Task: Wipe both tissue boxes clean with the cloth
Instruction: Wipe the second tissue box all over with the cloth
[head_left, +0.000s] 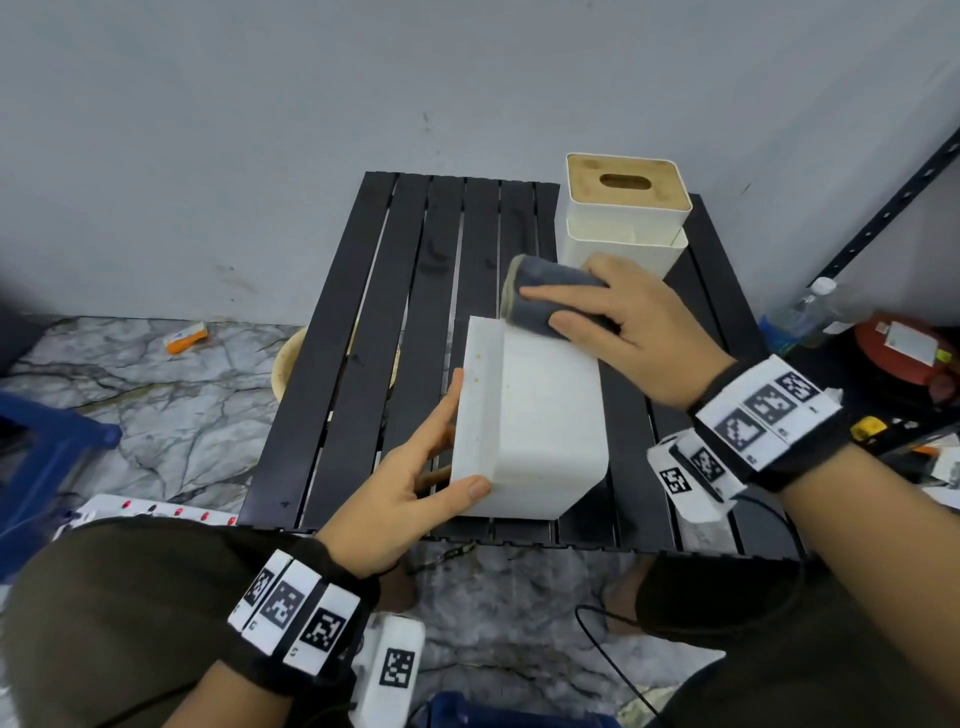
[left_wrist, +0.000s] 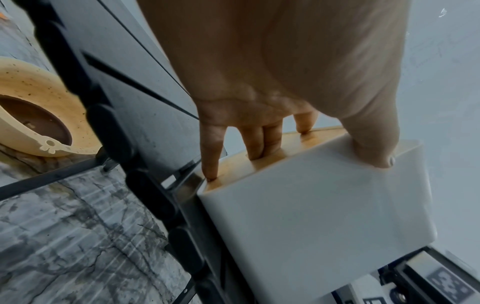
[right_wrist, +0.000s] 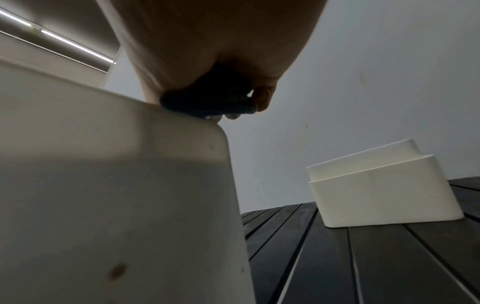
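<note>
A white tissue box (head_left: 540, 415) lies on its side in the middle of the black slatted table (head_left: 395, 312). My left hand (head_left: 447, 441) grips its near left corner, thumb on the upper face and fingers (left_wrist: 255, 142) on the wooden lid side. Dirt specks show on the box's left strip. My right hand (head_left: 613, 317) holds a folded dark grey cloth (head_left: 545, 291) against the box's far top edge, where the cloth (right_wrist: 207, 98) touches the box (right_wrist: 116, 195). The second tissue box (head_left: 623, 223), white with a wooden slotted lid, stands upright at the back right corner.
A beige bowl (head_left: 285, 364) sits on the marble floor under the table's left edge. A white power strip (head_left: 156, 512) and a blue stool (head_left: 41, 457) lie to the left. To the right are a metal rack (head_left: 883, 208), a bottle (head_left: 800, 312) and a red object (head_left: 904, 348).
</note>
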